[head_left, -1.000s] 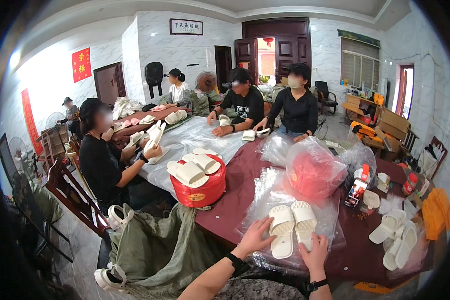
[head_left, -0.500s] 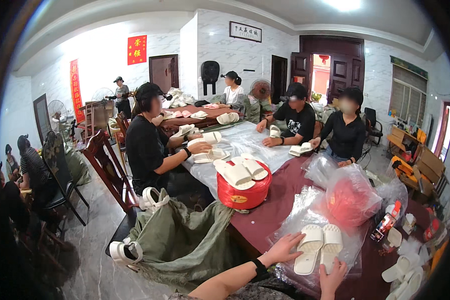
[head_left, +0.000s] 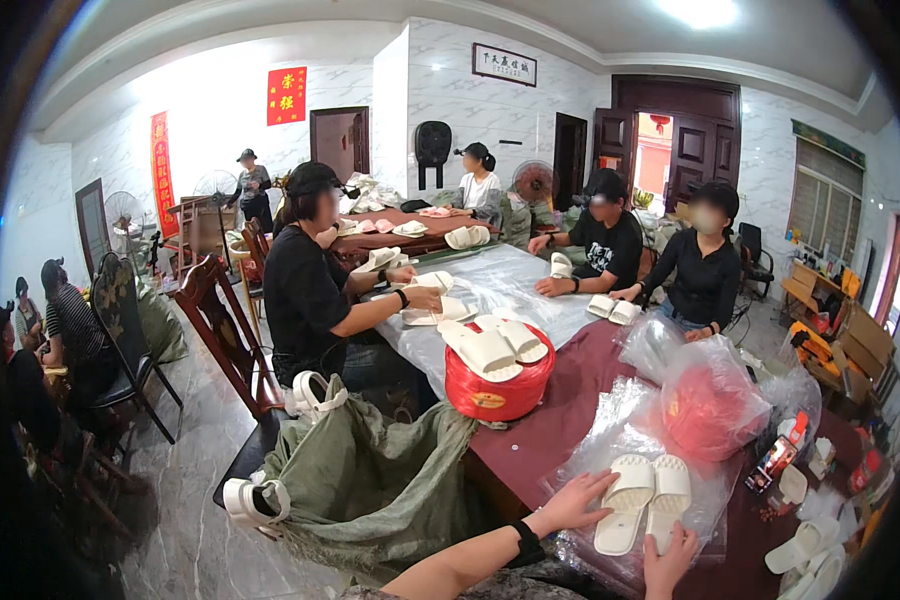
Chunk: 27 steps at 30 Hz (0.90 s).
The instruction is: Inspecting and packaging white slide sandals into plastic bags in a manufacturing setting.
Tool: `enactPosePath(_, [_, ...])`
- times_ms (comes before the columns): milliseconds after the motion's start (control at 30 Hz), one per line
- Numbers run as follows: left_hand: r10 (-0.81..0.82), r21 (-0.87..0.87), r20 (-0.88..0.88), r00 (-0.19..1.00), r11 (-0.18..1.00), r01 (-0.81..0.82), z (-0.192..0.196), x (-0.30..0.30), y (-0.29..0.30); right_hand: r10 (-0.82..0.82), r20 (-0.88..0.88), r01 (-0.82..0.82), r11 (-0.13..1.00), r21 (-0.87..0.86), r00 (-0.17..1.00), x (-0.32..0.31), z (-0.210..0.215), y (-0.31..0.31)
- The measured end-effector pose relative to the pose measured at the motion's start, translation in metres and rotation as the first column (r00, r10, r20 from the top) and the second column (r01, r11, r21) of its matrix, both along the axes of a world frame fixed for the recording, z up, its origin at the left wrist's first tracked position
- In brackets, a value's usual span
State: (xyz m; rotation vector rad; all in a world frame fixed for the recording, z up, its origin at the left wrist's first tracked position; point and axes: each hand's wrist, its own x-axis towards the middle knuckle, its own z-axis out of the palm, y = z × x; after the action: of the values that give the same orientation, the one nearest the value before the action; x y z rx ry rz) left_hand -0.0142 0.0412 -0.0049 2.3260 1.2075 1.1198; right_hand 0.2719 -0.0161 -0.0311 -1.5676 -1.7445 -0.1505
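Observation:
A pair of cream slide slippers lies side by side on clear plastic bags near the table's front edge. My left hand rests against the outer side of the left slipper, its fingers stretched out and apart. At the heel of the right slipper, my right hand has its thumb and fingers on either side of the sole. Both slippers lie with their straps up and toes pointing away from me.
A red roll carries another slipper pair. A green sack hangs at the table's left, white sandals by it. A red bundle in plastic, a phone and loose slippers sit right. Several co-workers sit around the tables.
The whole view has shifted slightly. My hands stay at the same slippers, with little visible movement. The co-worker at the left has a hand moved on the slipper there.

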Motion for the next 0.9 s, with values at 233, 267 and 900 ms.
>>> enactPosePath(233, [-0.008,0.020,0.005,1.000,1.000,0.008,0.001,-0.002,0.001,0.010,-0.027,-0.011,1.000,-0.014,1.000,-0.004,0.007,-0.002])
enactPosePath(267, [-0.005,0.035,0.013,1.000,0.999,0.005,0.002,-0.001,0.002,0.009,-0.027,-0.009,1.000,-0.016,1.000,-0.004,0.006,-0.002])
enactPosePath(900, [0.014,-0.004,0.009,1.000,1.000,-0.014,0.007,0.003,-0.001,-0.033,-0.046,0.030,0.997,-0.069,0.998,-0.006,0.013,-0.007])
